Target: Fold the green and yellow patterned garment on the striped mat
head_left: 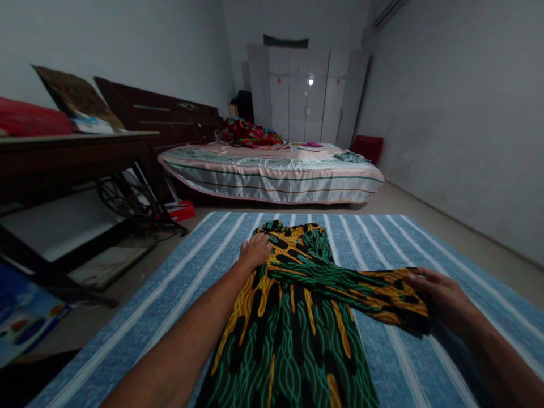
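Observation:
A long-sleeved dress patterned in green, black and yellow lies on a blue-and-white striped cloth surface. Its collar end points away from me, and its lower part runs out of the bottom of the view. My left hand lies on the upper left side of the dress, fingers flat on the fabric. Out to the right, my right hand pinches the cuff end of a sleeve. That sleeve stretches across the chest to the right, past the body of the dress.
Beyond the striped surface stands a bed with a red floral blanket on it. A treadle sewing machine table is at the left, with a red box near it. A wardrobe stands at the back.

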`<state>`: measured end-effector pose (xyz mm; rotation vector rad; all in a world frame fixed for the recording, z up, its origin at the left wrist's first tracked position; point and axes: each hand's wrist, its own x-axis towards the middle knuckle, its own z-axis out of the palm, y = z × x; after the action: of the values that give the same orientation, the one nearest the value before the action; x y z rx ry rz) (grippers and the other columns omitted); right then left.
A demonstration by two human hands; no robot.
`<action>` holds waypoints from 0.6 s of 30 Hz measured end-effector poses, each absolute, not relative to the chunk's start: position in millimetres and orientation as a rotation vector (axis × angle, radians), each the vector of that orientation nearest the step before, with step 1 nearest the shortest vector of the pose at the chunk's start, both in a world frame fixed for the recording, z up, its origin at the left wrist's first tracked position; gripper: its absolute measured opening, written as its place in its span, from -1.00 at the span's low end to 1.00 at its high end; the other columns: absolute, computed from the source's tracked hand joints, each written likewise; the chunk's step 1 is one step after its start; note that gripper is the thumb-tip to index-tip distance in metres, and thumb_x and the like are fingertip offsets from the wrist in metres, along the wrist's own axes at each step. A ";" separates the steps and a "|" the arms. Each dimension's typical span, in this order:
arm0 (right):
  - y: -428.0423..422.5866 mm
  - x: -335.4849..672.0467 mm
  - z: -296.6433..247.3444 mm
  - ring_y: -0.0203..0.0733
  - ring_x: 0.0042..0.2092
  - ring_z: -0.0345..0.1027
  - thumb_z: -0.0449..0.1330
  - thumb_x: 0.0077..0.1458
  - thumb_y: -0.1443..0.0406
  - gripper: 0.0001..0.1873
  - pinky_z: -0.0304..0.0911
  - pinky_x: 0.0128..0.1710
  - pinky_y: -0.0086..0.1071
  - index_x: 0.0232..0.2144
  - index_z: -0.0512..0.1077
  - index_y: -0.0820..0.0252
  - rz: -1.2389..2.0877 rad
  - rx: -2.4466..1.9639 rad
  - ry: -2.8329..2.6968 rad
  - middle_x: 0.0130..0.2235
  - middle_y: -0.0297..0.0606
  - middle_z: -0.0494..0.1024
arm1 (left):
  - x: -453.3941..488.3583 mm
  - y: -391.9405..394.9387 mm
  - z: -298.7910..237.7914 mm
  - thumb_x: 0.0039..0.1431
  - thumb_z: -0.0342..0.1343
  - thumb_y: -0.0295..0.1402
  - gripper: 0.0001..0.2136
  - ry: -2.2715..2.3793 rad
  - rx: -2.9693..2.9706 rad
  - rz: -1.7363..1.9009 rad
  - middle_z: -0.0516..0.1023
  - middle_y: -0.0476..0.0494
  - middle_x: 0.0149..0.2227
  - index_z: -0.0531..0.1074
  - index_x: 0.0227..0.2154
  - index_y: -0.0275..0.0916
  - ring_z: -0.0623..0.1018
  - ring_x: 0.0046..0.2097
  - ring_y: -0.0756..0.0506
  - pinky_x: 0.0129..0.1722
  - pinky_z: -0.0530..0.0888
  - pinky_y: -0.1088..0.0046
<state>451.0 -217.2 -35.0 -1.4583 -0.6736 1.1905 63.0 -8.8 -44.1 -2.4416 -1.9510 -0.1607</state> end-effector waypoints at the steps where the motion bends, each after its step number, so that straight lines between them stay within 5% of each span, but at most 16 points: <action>1: -216.6 449.7 -35.4 -0.09 -0.43 0.49 0.42 -0.27 0.23 -0.59 0.41 -0.45 -0.35 -0.33 0.40 0.20 1.209 -1.464 -0.669 -0.40 -0.21 0.59 | 63.4 -8.4 -39.9 0.23 -0.17 -0.28 -0.73 -1.951 -2.445 -0.146 0.34 -0.16 0.14 0.31 -0.07 -0.17 0.32 0.15 -0.13 0.06 0.27 0.20; 6: -215.2 446.3 -36.9 -0.03 -0.38 0.50 0.46 -0.37 0.30 -0.42 0.44 -0.40 -0.27 -0.22 0.35 0.17 1.206 -1.443 -0.682 -0.34 -0.22 0.60 | 78.1 -11.1 -20.1 0.21 -0.12 -0.29 -0.72 -1.864 -2.421 -0.176 0.46 -0.28 -0.04 0.38 -0.12 -0.26 0.41 0.03 -0.21 0.00 0.32 0.21; 13: -218.4 441.6 -28.0 -0.07 -0.30 0.49 0.40 -0.31 0.28 -0.43 0.41 -0.32 -0.30 -0.17 0.35 0.15 1.093 -1.416 -0.912 -0.29 -0.27 0.58 | 119.8 -15.9 -13.7 0.07 0.03 -0.43 -0.76 -1.540 -2.660 -0.037 0.49 -0.13 -0.10 0.45 -0.19 -0.12 0.48 -0.07 -0.14 -0.12 0.40 0.39; 18: -219.4 437.7 -11.2 -0.03 -0.25 0.47 0.37 -0.31 0.29 -0.38 0.38 -0.31 -0.27 -0.10 0.35 0.18 1.015 -1.451 -0.995 -0.24 -0.20 0.57 | 129.4 -13.2 -12.1 0.06 -0.02 -0.49 -0.79 -1.598 -2.628 0.037 0.53 -0.28 -0.17 0.49 -0.30 -0.25 0.53 -0.12 -0.22 -0.17 0.43 0.32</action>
<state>437.7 -219.4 -11.2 -1.4515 -0.9952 1.0146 129.4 -13.2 -12.1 -2.6277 -1.5982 0.0373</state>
